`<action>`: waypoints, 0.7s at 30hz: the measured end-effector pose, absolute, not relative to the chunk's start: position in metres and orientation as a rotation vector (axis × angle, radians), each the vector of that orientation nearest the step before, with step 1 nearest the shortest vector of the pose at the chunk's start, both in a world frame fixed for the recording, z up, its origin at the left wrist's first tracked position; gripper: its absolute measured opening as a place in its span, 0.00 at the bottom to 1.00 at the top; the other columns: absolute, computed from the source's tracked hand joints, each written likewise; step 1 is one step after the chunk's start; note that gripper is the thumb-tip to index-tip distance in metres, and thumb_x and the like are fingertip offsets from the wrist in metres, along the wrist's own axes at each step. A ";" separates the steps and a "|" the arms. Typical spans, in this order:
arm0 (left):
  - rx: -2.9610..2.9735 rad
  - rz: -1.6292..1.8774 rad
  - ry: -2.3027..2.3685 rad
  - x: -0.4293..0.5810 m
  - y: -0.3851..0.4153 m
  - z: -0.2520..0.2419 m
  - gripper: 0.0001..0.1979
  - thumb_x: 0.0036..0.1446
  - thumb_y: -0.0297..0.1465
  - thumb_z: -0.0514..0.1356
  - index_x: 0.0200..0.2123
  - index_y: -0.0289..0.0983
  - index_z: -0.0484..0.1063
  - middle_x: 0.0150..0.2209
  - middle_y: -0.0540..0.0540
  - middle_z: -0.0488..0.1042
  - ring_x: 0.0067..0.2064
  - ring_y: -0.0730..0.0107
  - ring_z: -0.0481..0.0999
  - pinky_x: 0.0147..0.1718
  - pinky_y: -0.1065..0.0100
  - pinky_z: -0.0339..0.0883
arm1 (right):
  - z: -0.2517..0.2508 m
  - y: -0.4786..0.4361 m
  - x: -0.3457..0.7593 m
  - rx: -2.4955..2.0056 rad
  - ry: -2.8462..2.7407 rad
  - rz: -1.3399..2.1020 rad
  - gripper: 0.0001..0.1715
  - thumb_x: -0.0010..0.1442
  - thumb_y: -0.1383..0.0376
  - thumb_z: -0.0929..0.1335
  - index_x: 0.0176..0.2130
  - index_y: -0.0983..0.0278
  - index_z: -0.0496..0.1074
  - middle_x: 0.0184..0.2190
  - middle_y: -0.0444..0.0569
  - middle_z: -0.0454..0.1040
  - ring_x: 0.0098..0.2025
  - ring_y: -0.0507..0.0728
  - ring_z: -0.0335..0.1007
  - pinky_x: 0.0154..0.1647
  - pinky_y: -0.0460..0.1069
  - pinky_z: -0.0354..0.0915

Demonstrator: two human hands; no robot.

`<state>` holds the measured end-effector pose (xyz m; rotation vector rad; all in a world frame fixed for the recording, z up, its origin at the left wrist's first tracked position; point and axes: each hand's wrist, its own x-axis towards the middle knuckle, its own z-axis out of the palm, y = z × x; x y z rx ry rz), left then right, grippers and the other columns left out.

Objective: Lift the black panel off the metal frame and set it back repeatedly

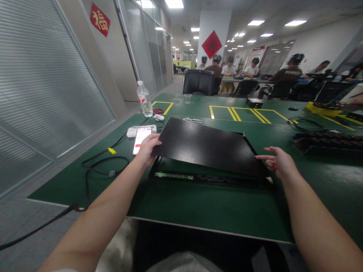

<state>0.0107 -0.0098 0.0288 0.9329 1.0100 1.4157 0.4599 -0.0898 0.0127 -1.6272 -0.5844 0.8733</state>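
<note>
one flat matte-black panel (204, 145) in left hand (147, 149).

Place: open-plan office floor fitted out as electronics assembly workshop. Evidence — long green work table (198, 204) marked with yellow tape boxes (221, 112); black panel (204, 145) over frame with circuit strip (176, 176); black parts tray (326, 140); loose cable (104, 166). Rear: seated people (252, 68) at further tables, black office chair (198, 82). Shell — glass partition with blinds (42, 87), recessed ceiling light panels (295, 23), red paper diamond (211, 44) on white pillar.
</note>
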 end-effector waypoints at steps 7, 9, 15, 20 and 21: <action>0.980 1.383 0.970 0.007 -0.006 0.021 0.18 0.31 0.25 0.65 0.33 0.34 0.74 0.26 0.48 0.77 0.27 0.67 0.74 0.25 0.70 0.66 | 0.013 -0.091 0.460 -1.625 -0.590 0.852 0.12 0.58 0.57 0.66 0.41 0.59 0.64 0.24 0.54 0.78 0.14 0.49 0.47 0.13 0.44 0.45; 0.991 1.377 0.966 0.007 -0.006 0.020 0.18 0.32 0.25 0.66 0.33 0.34 0.74 0.26 0.48 0.77 0.27 0.67 0.74 0.25 0.69 0.66 | 0.012 -0.090 0.461 -1.623 -0.595 0.851 0.13 0.58 0.57 0.67 0.41 0.59 0.65 0.24 0.54 0.78 0.15 0.49 0.47 0.13 0.45 0.45; 1.001 1.357 0.973 0.008 -0.005 0.018 0.18 0.33 0.26 0.66 0.34 0.35 0.73 0.27 0.48 0.76 0.27 0.67 0.74 0.26 0.69 0.65 | 0.010 -0.089 0.462 -1.645 -0.613 0.812 0.17 0.56 0.54 0.68 0.43 0.59 0.66 0.24 0.55 0.78 0.14 0.49 0.48 0.13 0.46 0.45; 1.000 1.342 0.966 0.010 -0.005 0.018 0.17 0.32 0.26 0.65 0.32 0.35 0.73 0.26 0.49 0.75 0.26 0.68 0.72 0.25 0.69 0.64 | 0.009 -0.090 0.463 -1.649 -0.656 0.778 0.16 0.55 0.54 0.69 0.41 0.59 0.67 0.24 0.54 0.78 0.14 0.49 0.49 0.13 0.47 0.46; 0.997 1.341 0.966 0.010 -0.005 0.018 0.17 0.32 0.26 0.65 0.32 0.35 0.73 0.26 0.49 0.75 0.26 0.68 0.72 0.25 0.69 0.64 | 0.008 -0.090 0.463 -1.647 -0.661 0.773 0.15 0.55 0.55 0.69 0.40 0.59 0.68 0.24 0.54 0.78 0.14 0.49 0.49 0.13 0.46 0.46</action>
